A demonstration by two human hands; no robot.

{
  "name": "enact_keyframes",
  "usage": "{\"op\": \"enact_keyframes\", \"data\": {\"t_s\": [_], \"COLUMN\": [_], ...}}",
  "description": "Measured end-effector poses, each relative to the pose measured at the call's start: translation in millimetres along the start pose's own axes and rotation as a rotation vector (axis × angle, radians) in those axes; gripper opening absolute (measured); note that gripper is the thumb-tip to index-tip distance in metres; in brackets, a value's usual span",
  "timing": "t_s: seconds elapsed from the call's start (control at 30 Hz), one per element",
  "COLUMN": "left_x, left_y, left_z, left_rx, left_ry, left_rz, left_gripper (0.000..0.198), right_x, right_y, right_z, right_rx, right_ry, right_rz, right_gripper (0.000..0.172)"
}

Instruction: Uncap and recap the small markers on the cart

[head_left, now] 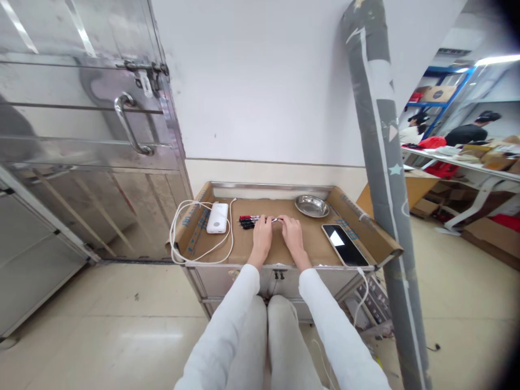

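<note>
Both my hands rest low over a brown cardboard-lined tabletop (pixel 280 254). Several pens (pixel 247 220) with red and black ends lie side by side at the left of my left hand (pixel 262 234). Its fingers are closed over the pens' right part and hide it. A slim pen end (pixel 275 220) shows between the hands. My right hand (pixel 291 233) has its fingertips pinched at that end. How far each pen reaches under the fingers is hidden.
A white power bank (pixel 218 218) with a looped white cable (pixel 174 238) sits left. At right are a round metal dish (pixel 312 206) and a phone (pixel 344 245). Cardboard sides edge the top. A tall grey wrapped roll (pixel 377 135) leans at right; a metal door (pixel 89 124) stands left.
</note>
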State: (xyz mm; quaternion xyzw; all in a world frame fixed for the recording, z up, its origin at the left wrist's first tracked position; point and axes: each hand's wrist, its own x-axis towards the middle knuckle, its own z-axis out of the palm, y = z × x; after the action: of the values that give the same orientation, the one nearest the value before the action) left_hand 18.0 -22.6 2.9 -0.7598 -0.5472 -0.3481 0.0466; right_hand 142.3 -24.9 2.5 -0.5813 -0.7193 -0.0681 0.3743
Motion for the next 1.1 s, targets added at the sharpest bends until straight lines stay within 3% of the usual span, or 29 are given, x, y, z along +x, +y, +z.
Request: {"op": "enact_keyframes", "data": {"t_s": [0.07, 0.13, 0.23, 0.33, 0.47, 0.57, 0.63, 0.8, 0.97, 1.1], "left_x": [0, 0, -1, -3, -10, -15, -18, -26, -30, -31], "left_y": [1, 2, 3, 1, -2, -2, -2, -4, -8, -6], "left_z": [-1.5, -4.5, -11.4, -16.6, -16.2, -15.1, -16.1, -19.1, -16.6, -19.7], "left_rx": [0.003, 0.021, 0.085, 0.21, 0.33, 0.357, 0.357, 0.275, 0.157, 0.143], "left_ry": [-0.039, -0.068, -0.046, 0.008, -0.022, -0.044, -0.053, -0.064, -0.094, -0.114], "left_rz": [-0.014, -0.053, -0.112, -0.217, -0.331, -0.302, -0.291, -0.207, -0.091, -0.079], "left_gripper": [0.019, 0.02, 0.021, 0.021, 0.024, 0.028, 0.028, 0.025, 0.028, 0.029], "right_x": [-2, -5, -12, -22, -42, -56, -60, -54, -50, -51], "right_y": [-4, -9, -14, -5, 37, 75, 92, 103, 102, 98], "right_z": [-2, -3, -7, -20, -61, -95, -109, -113, -110, -109], "right_rx": [0.093, 0.177, 0.17, -0.005, -0.321, -0.572, -0.623, -0.55, -0.528, -0.486], "right_ry": [-0.044, -0.099, -0.13, -0.084, -0.033, -0.001, -0.074, -0.255, -0.198, -0.173], "right_rz": [-0.061, -0.126, -0.143, -0.011, 0.213, 0.562, 0.691, 0.839, 0.863, 0.867], "right_gripper": [0.032, 0.048, 0.06, 0.049, 0.04, 0.052, 0.068, 0.085, 0.088, 0.087]}}
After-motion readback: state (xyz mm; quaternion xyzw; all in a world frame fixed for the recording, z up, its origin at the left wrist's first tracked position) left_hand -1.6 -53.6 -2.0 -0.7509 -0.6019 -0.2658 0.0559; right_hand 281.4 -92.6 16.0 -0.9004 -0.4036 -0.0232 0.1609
